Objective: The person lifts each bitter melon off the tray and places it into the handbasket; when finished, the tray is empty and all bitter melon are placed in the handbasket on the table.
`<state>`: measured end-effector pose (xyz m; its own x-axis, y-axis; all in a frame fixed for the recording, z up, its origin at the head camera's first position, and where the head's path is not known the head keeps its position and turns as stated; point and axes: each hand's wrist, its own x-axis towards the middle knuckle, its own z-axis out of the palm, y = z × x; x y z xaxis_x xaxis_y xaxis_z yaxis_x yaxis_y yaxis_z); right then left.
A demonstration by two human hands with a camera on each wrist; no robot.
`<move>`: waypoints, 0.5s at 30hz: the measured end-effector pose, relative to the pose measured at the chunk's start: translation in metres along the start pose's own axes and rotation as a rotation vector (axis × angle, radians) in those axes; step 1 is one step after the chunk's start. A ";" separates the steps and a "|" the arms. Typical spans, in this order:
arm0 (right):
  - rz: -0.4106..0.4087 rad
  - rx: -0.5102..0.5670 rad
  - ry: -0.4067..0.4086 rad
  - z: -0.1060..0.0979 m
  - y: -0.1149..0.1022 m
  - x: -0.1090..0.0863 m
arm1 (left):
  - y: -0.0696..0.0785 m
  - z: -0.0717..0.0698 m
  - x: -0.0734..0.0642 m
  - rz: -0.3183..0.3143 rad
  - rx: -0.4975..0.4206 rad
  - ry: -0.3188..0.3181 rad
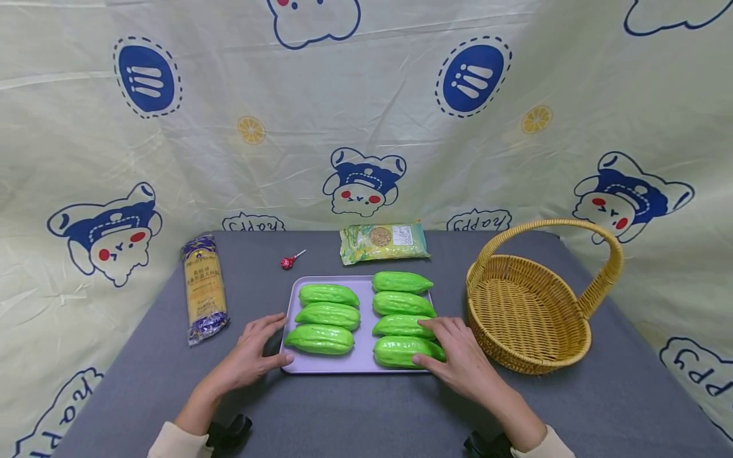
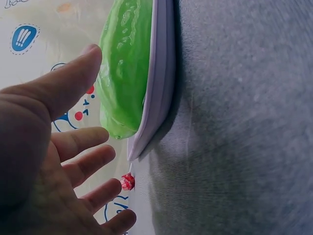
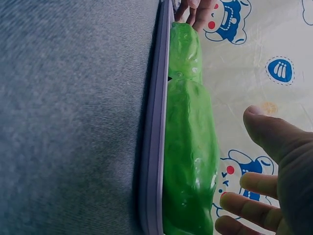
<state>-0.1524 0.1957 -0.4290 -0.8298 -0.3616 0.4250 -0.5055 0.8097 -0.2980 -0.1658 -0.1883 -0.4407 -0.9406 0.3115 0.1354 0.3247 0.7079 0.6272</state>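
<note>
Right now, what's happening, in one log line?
left hand: at left end of tray | right hand: by front right green gourds | tray: holds all seven | basket: right of tray

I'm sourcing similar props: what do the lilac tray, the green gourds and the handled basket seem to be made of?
The lilac tray looks like smooth plastic, possibly coated metal: evenly coloured, raised rim. The green gourds look like glossy moulded plastic: bright highlights, uniform colour. The handled basket suggests wicker or a synthetic imitation: interlaced tan strands, slight sheen.
</note>
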 end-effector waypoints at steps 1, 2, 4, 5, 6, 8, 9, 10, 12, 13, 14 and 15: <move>0.001 -0.001 -0.002 0.000 0.000 0.000 | 0.000 0.000 0.000 0.004 0.000 -0.001; 0.003 -0.001 -0.004 0.001 0.001 -0.001 | -0.001 0.001 0.000 0.008 -0.001 -0.001; 0.007 -0.004 -0.006 0.001 0.002 -0.001 | -0.002 0.001 0.000 0.013 -0.005 -0.005; 0.009 -0.005 -0.008 0.002 0.002 -0.001 | -0.003 0.002 0.000 0.014 -0.007 -0.008; 0.013 -0.004 -0.010 0.002 0.003 -0.001 | -0.003 0.002 0.000 0.014 -0.009 -0.011; 0.021 -0.003 -0.017 0.003 0.003 -0.002 | -0.005 0.003 0.000 0.014 -0.011 -0.018; 0.026 -0.002 -0.020 0.003 0.003 -0.002 | -0.006 0.003 0.000 0.015 -0.011 -0.021; 0.030 -0.001 -0.024 0.003 0.003 -0.002 | -0.006 0.004 0.000 0.016 -0.015 -0.022; 0.041 0.002 -0.033 0.004 0.004 -0.002 | -0.008 0.005 0.001 0.023 -0.016 -0.023; 0.045 0.002 -0.037 0.004 0.004 -0.002 | -0.009 0.005 0.001 0.030 -0.012 -0.022; 0.049 0.002 -0.041 0.004 0.004 -0.002 | -0.009 0.006 0.001 0.030 -0.017 -0.022; 0.052 0.002 -0.044 0.005 0.004 -0.002 | -0.010 0.006 0.001 0.031 -0.017 -0.025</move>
<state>-0.1538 0.1976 -0.4351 -0.8645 -0.3395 0.3707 -0.4621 0.8270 -0.3202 -0.1689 -0.1910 -0.4513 -0.9274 0.3488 0.1355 0.3513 0.6868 0.6363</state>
